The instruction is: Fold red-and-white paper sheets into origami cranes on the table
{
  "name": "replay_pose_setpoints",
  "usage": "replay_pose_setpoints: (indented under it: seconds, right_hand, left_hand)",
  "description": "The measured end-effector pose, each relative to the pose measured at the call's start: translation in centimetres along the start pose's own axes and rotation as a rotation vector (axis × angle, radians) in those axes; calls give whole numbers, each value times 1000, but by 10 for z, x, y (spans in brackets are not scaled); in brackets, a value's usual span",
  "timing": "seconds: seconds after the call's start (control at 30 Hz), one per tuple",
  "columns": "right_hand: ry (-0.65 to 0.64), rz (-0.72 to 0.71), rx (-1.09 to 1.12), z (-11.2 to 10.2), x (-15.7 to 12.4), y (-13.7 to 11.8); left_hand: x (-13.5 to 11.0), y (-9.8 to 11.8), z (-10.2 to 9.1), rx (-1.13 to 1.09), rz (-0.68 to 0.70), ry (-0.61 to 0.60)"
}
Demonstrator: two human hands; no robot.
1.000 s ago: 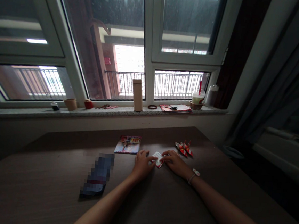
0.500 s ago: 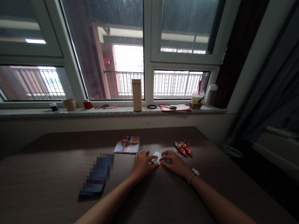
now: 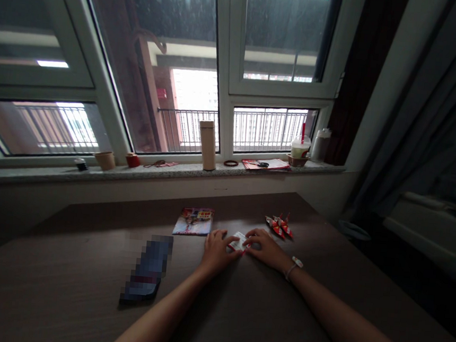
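A small piece of paper (image 3: 239,241), white on top with red at its edges, lies on the table between my hands. My left hand (image 3: 218,251) grips its left side between thumb and fingers. On the opposite side my right hand (image 3: 264,247), with a bracelet at the wrist, pinches the paper's right edge. Fingertips cover both sides of the sheet, so its exact folds are hard to make out. Beyond my right hand sit several folded red and white paper shapes (image 3: 279,226) with pointed ends. Up and left of my left hand lies a colourful printed leaflet (image 3: 193,222).
A dark, pixelated phone-like object (image 3: 148,270) lies left of my left forearm on the brown table (image 3: 65,252). The windowsill holds a tan flask (image 3: 207,145), scissors on papers (image 3: 266,165), a drink cup with a red straw (image 3: 300,147), and a paper cup (image 3: 105,160).
My hands stay almost where they were, still on the paper. Its red lower edge, raised before, now looks flatter beneath my fingers. The view has shifted very slightly.
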State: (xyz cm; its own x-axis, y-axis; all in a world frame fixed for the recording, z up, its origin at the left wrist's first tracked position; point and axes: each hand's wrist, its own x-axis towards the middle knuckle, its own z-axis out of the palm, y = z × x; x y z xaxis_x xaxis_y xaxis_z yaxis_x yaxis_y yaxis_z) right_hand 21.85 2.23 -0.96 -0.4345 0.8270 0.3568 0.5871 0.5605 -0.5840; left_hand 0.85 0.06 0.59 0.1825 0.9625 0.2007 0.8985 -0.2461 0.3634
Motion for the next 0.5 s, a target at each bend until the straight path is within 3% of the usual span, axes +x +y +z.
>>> replay_pose_setpoints:
  seconds: [0.5]
  right_hand:
    - [18,40,-32,2,3,-5]
  left_hand:
    - [1,-1,3,17,-3,18]
